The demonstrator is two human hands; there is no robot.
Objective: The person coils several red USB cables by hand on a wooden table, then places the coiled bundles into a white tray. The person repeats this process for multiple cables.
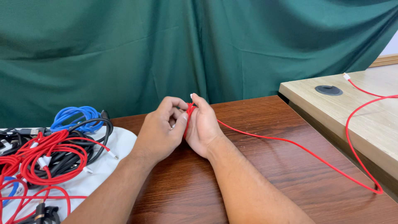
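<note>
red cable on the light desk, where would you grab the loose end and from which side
Judging by how it lies, pinch the red cable just behind its white plug, coming from above. That end lies flat on the light desk beside the round grommet, with bare surface around it. The other end is wound at the right hand against the left hand.

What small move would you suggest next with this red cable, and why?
Probably wind one more loop: the right hand already holds a small coil of the red cable, the left hand pinches it, and a long slack run trails across both tables.
</note>
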